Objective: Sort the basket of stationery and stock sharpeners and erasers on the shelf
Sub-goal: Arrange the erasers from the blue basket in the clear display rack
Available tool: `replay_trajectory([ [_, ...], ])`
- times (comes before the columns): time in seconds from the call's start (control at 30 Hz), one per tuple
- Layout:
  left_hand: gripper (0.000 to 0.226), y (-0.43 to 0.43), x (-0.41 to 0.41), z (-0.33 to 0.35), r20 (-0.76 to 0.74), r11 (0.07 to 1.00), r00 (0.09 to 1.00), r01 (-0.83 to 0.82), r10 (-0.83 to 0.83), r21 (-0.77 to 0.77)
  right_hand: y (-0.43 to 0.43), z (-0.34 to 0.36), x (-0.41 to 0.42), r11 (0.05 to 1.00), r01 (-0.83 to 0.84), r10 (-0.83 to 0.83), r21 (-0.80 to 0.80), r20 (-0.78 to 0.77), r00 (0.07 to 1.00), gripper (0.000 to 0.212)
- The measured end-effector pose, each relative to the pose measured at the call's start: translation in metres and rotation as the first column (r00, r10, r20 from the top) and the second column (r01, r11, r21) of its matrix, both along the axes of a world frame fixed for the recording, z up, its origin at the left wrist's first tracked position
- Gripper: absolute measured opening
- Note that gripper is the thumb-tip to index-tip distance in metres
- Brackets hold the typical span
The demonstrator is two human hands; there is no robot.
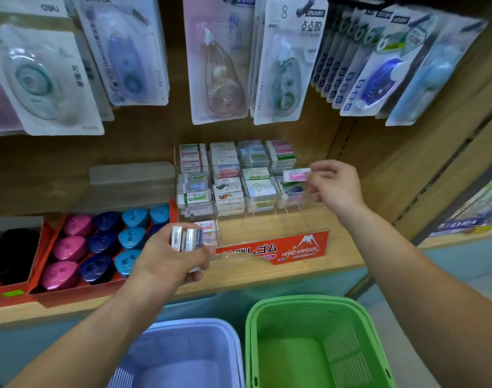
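Head view, single entry. Left hand [169, 259]: raised before the shelf front, fingers curled round a small stack of erasers [186, 238] held on edge, one sleeve reading "Eraser". Right hand [334, 186]: lifted at the right side of the clear display case [267, 235], thumb and fingertips pinching one pink-sleeved eraser [296, 175] marked "Hard Eraser", held just above the case's rightmost column. Display case: tiered, divided into compartments, the back and middle rows packed with boxed erasers [229, 177] in white, pink and green sleeves; a few more sit in the front left compartment, partly hidden by the left hand's stack. Red label strip [275, 251] along the case front reads "HARD ERASER". Case stands on a wooden shelf [309, 271]. To its left, a red tray [71, 292] holds rows of sharpeners [99, 242] in pink, navy and light blue; dark items in the next compartment are too dim to identify. Above, carded correction-tape packs [222, 65] hang in rows. Below the shelf, a green basket [267, 306] stands beside a pale blue basket [188, 322], the two rims near or touching.
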State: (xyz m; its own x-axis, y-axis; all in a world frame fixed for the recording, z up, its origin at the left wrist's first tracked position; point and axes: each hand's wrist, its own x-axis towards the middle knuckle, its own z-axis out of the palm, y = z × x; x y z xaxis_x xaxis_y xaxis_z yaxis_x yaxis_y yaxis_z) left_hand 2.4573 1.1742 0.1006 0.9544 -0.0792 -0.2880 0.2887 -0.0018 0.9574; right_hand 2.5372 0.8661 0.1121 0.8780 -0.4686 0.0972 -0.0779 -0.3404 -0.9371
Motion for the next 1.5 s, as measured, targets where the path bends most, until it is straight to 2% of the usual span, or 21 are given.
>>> replay_trajectory([
  [0.13, 0.033, 0.000, 0.008, -0.008, 0.016, 0.999, 0.999, -0.035, 0.036, -0.018, -0.007, 0.001, 0.035, 0.931, -0.018, 0.020, -0.366, 0.001, 1.000, 0.020],
  [0.3, 0.032, 0.003, 0.014, -0.015, 0.042, 0.999, 0.998, -0.048, 0.049, -0.020, -0.009, -0.002, 0.053, 0.780, -0.127, 0.123, -0.613, -0.049, 0.991, 0.024],
  [0.43, 0.032, 0.004, 0.014, -0.017, 0.049, 0.999, 0.998, -0.044, 0.044, -0.002, -0.012, 0.000, 0.054, 0.742, -0.163, 0.142, -0.650, -0.085, 0.986, 0.024],
  [0.6, 0.033, 0.005, 0.013, -0.019, 0.041, 0.999, 0.998, -0.041, 0.041, 0.017, -0.005, -0.003, 0.054, 0.792, -0.082, 0.066, -0.605, -0.049, 0.997, 0.022],
  [0.73, 0.039, 0.005, 0.014, -0.017, 0.018, 0.999, 0.999, -0.041, 0.041, 0.019, 0.003, -0.008, 0.051, 0.680, -0.061, 0.033, -0.730, -0.053, 0.998, 0.012],
  [0.8, 0.041, 0.006, 0.012, -0.016, -0.001, 0.999, 0.999, -0.042, 0.042, -0.002, 0.005, -0.012, 0.050, 0.673, -0.024, 0.035, -0.739, -0.001, 0.999, 0.012],
  [0.93, 0.040, 0.009, 0.005, -0.007, -0.028, 1.000, 1.000, -0.005, 0.005, -0.028, 0.015, -0.012, 0.025, 0.770, 0.080, -0.016, -0.633, 0.107, 0.994, 0.015],
  [1.0, 0.042, 0.010, 0.001, 0.000, -0.042, 0.998, 0.999, 0.005, -0.008, -0.068, 0.034, -0.008, -0.003, 0.821, 0.054, 0.025, -0.568, 0.131, 0.991, 0.008],
  [1.07, 0.043, 0.012, -0.004, 0.008, -0.050, 0.994, 0.998, 0.017, -0.022, -0.110, 0.065, -0.005, -0.037, 0.892, -0.061, 0.129, -0.448, 0.123, 0.984, 0.007],
  [1.13, 0.041, 0.015, -0.012, 0.016, -0.040, 0.989, 0.998, 0.035, -0.041, -0.143, 0.100, -0.003, -0.070, 0.919, -0.254, 0.286, -0.301, 0.065, 0.956, 0.012],
  [1.2, 0.036, 0.018, -0.022, 0.023, -0.012, 0.985, 0.997, 0.073, -0.076, -0.158, 0.134, 0.001, -0.095, 0.880, -0.466, 0.469, -0.095, 0.022, 0.883, 0.013],
  [1.27, 0.033, 0.024, -0.033, 0.030, 0.015, 0.980, 0.993, 0.117, -0.117, -0.162, 0.159, 0.006, -0.113, 0.809, -0.583, 0.583, 0.078, 0.022, 0.812, 0.016],
  [1.4, 0.029, 0.042, -0.051, 0.039, 0.030, 0.975, 0.989, 0.146, -0.143, -0.169, 0.180, 0.012, -0.128, 0.811, -0.562, 0.560, 0.164, 0.060, 0.826, 0.009],
  [1.5, 0.032, 0.055, -0.059, 0.044, 0.033, 0.970, 0.997, 0.076, -0.071, -0.229, 0.188, 0.015, -0.135, 0.788, -0.517, 0.522, 0.336, 0.081, 0.849, 0.007],
])
